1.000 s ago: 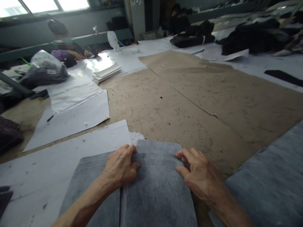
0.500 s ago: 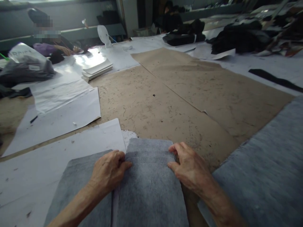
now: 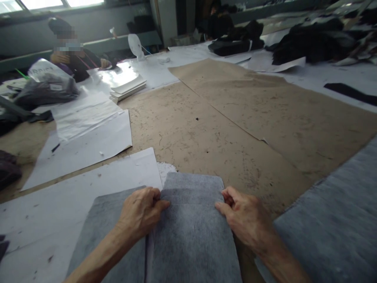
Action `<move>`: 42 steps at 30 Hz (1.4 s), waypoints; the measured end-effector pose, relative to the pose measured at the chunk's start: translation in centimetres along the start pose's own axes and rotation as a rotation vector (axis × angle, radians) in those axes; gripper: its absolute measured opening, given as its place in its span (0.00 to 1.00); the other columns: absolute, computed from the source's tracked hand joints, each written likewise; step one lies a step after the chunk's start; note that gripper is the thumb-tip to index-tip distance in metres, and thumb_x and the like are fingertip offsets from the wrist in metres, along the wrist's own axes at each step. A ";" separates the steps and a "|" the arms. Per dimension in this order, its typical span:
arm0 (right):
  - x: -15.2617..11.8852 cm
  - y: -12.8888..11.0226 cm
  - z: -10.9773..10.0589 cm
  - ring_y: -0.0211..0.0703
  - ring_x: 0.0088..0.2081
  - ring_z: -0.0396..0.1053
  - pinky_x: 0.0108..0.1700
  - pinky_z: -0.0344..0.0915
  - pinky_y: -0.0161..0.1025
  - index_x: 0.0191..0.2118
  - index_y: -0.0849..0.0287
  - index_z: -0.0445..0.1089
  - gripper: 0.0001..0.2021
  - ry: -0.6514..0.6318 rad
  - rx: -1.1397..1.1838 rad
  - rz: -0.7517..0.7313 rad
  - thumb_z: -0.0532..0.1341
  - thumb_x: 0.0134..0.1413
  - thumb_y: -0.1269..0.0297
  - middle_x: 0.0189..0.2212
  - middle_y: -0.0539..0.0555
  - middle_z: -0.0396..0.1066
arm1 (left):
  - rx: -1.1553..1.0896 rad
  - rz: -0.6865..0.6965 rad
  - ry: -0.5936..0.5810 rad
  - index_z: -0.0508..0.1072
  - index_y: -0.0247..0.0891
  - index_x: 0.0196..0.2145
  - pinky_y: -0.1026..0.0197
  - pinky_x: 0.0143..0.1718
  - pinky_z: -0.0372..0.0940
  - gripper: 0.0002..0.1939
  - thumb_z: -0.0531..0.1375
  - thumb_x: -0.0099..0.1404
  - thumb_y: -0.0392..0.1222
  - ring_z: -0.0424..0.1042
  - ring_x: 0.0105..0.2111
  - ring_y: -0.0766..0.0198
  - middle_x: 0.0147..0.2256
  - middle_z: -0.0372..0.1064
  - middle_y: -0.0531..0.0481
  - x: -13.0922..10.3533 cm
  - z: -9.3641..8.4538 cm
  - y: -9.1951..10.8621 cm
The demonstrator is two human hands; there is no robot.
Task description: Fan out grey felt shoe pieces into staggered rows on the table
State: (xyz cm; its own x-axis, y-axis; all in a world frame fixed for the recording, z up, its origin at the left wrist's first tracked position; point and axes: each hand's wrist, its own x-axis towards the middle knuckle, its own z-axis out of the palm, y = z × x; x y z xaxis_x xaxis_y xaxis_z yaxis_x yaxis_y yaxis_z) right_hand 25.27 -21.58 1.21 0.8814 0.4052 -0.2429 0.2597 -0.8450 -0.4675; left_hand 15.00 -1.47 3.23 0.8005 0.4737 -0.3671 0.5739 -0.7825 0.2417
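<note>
A grey felt-like fabric panel (image 3: 194, 236) lies flat in front of me, with a crosswise fold or seam near its far end. My left hand (image 3: 144, 208) pinches its left edge at that line, thumb on top and fingers curled. On the opposite edge, my right hand (image 3: 241, 212) grips the panel between thumb and curled fingers. A second grey panel (image 3: 108, 220) lies to the left, partly under my left wrist and forearm. The undersides of the edges and some fingertips are hidden.
Brown paper (image 3: 176, 122) with thread scraps covers the table ahead. White sheets (image 3: 88, 177) lie left, a large grey fabric sheet (image 3: 332, 220) right. Farther off are a white stack (image 3: 129, 87), a bagged bundle (image 3: 50, 84), dark fabric piles (image 3: 312, 41) and a person (image 3: 76, 59).
The view has shifted slightly, so the scene sits farther right. My right fingers have drawn in closer on the panel's edge. The person at the back left has raised a hand.
</note>
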 end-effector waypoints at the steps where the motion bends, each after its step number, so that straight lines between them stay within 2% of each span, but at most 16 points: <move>1: 0.0 0.1 0.1 0.39 0.26 0.67 0.29 0.56 0.34 0.27 0.55 0.65 0.03 -0.008 0.014 0.009 0.56 0.45 0.64 0.22 0.47 0.69 | -0.008 -0.009 -0.018 0.59 0.38 0.17 0.63 0.26 0.46 0.14 0.53 0.55 0.48 0.58 0.24 0.65 0.19 0.56 0.54 0.2 -0.2 0.1; 6: 0.1 0.0 0.4 0.38 0.25 0.66 0.27 0.55 0.33 0.25 0.56 0.66 0.03 -0.015 -0.012 0.030 0.56 0.44 0.66 0.21 0.48 0.68 | -0.027 -0.036 -0.076 0.61 0.38 0.16 0.63 0.24 0.45 0.13 0.54 0.52 0.47 0.58 0.22 0.66 0.16 0.53 0.55 1.3 -0.5 0.5; 13: 0.2 -0.6 0.3 0.39 0.27 0.67 0.30 0.57 0.33 0.30 0.57 0.68 0.06 -0.008 0.006 0.078 0.57 0.42 0.69 0.23 0.49 0.70 | -0.046 -0.028 -0.148 0.60 0.38 0.15 0.64 0.23 0.46 0.13 0.54 0.51 0.47 0.58 0.22 0.68 0.16 0.52 0.56 2.0 -0.5 0.3; 19: 0.0 -0.6 0.3 0.40 0.27 0.68 0.29 0.56 0.34 0.31 0.56 0.67 0.06 -0.002 -0.012 0.152 0.59 0.42 0.68 0.22 0.47 0.70 | 0.002 -0.055 -0.155 0.61 0.39 0.16 0.62 0.24 0.47 0.12 0.54 0.50 0.46 0.61 0.23 0.64 0.17 0.56 0.54 2.1 -0.6 0.8; 21: -0.3 -0.6 0.3 0.41 0.28 0.69 0.30 0.58 0.36 0.33 0.56 0.66 0.07 0.028 -0.052 0.151 0.60 0.42 0.67 0.24 0.48 0.70 | 0.031 -0.081 -0.115 0.63 0.39 0.19 0.61 0.25 0.49 0.10 0.55 0.50 0.47 0.63 0.26 0.61 0.20 0.61 0.53 1.9 -0.5 0.9; 23: -0.5 -0.5 0.3 0.44 0.35 0.69 0.34 0.60 0.37 0.37 0.56 0.66 0.11 0.098 -0.085 0.059 0.60 0.42 0.67 0.32 0.51 0.71 | 0.049 -0.063 -0.001 0.66 0.41 0.27 0.61 0.29 0.52 0.08 0.57 0.50 0.46 0.65 0.32 0.59 0.28 0.66 0.52 1.7 -0.3 0.9; 25: -0.5 -0.3 0.3 0.46 0.43 0.66 0.42 0.61 0.38 0.44 0.57 0.64 0.18 0.151 -0.082 -0.110 0.60 0.42 0.70 0.41 0.54 0.68 | 0.044 0.013 0.108 0.65 0.42 0.37 0.61 0.33 0.55 0.15 0.58 0.49 0.44 0.65 0.38 0.59 0.38 0.66 0.51 1.5 -0.2 0.7; 28: 0.2 0.0 -0.1 0.45 0.49 0.61 0.49 0.58 0.38 0.50 0.58 0.60 0.25 0.116 -0.038 -0.302 0.59 0.41 0.73 0.47 0.54 0.64 | 0.009 0.130 0.112 0.62 0.43 0.42 0.61 0.37 0.57 0.20 0.58 0.50 0.39 0.64 0.40 0.60 0.42 0.64 0.52 1.7 -0.1 0.5; 31: 1.5 0.0 -0.7 0.45 0.47 0.63 0.46 0.60 0.38 0.47 0.58 0.62 0.25 0.028 -0.016 -0.275 0.59 0.37 0.73 0.45 0.53 0.65 | -0.020 0.190 0.051 0.61 0.43 0.41 0.61 0.38 0.57 0.20 0.58 0.48 0.38 0.64 0.39 0.62 0.42 0.64 0.54 2.3 -0.4 0.6; 35: 2.5 -0.4 -1.2 0.41 0.38 0.65 0.35 0.60 0.34 0.41 0.56 0.65 0.20 -0.094 -0.013 -0.148 0.60 0.34 0.72 0.38 0.50 0.67 | -0.029 0.173 -0.001 0.63 0.43 0.36 0.61 0.36 0.56 0.18 0.61 0.44 0.38 0.64 0.36 0.62 0.37 0.63 0.54 3.2 -0.7 0.7; 39: 1.3 -0.8 -0.9 0.38 0.30 0.64 0.29 0.53 0.34 0.26 0.57 0.62 0.05 -0.057 -0.145 -0.029 0.60 0.39 0.68 0.27 0.48 0.66 | -0.046 0.118 0.008 0.63 0.42 0.29 0.60 0.33 0.56 0.13 0.61 0.43 0.40 0.63 0.32 0.62 0.33 0.62 0.54 3.3 -0.6 0.5; 42: 0.2 -1.0 -0.4 0.38 0.27 0.62 0.28 0.51 0.35 0.22 0.57 0.60 0.07 -0.028 -0.209 0.054 0.59 0.44 0.64 0.25 0.47 0.65 | -0.082 0.096 0.032 0.64 0.42 0.34 0.60 0.33 0.56 0.15 0.60 0.45 0.40 0.63 0.33 0.62 0.36 0.62 0.53 2.9 -0.4 0.2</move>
State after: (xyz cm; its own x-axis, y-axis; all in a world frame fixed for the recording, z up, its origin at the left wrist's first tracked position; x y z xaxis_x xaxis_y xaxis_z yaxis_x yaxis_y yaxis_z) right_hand 25.31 -20.84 1.95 0.8859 0.3643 -0.2873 0.2912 -0.9186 -0.2670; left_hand 17.53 -0.11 2.61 0.8568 0.4118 -0.3104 0.5055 -0.7899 0.3471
